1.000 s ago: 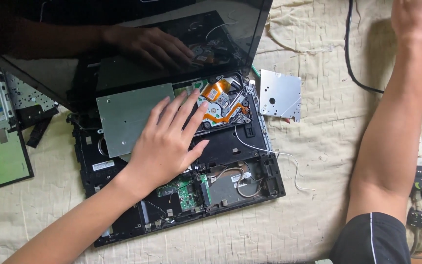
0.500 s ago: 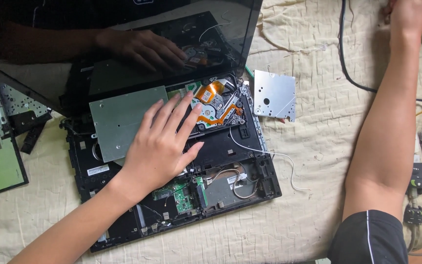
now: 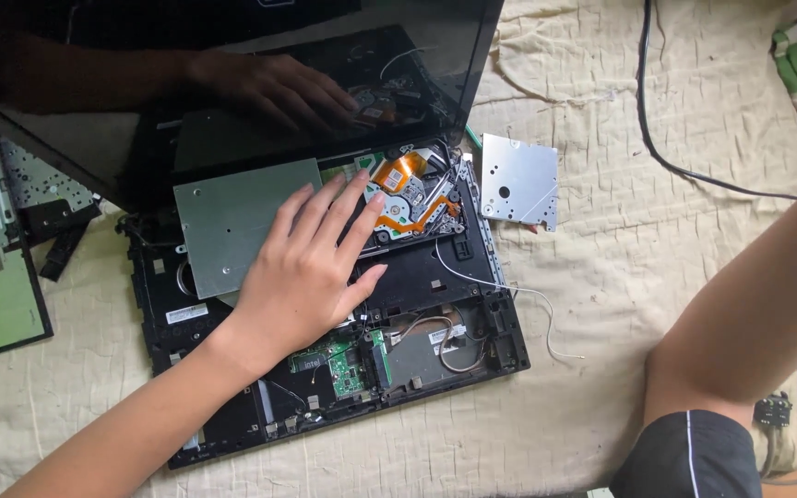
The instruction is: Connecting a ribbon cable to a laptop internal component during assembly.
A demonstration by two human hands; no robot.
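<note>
Cream, wrinkled bedsheet (image 3: 601,387) covers the surface on which an opened laptop chassis (image 3: 472,350) lies, keyboard deck removed, its dark screen (image 3: 232,74) tilted up at the far side and mirroring the hand. On it the left hand (image 3: 311,267) lies flat, palm down, fingers spread and gripping nothing; the fingertips rest at the seam between the grey metal shield plate (image 3: 223,217) on the hand's left and the exposed optical drive (image 3: 417,198) with its orange ribbon cable just beyond and to the right. The chassis runs its long axis left to right, slightly skewed, so the drive lies forward-right of the palm, within finger reach. The right arm (image 3: 749,314) stretches far off toward the upper right; its hand is out of view, so this side is well apart from the drive. Nearer the wrist sits a small green circuit board (image 3: 343,364) and loose white wires (image 3: 518,295). A separate silver metal plate (image 3: 518,182) lies just beside the chassis on the right, a black cable (image 3: 684,171) farther off. Removed panels and a flat green-faced part (image 3: 2,300) lie to the left.
</note>
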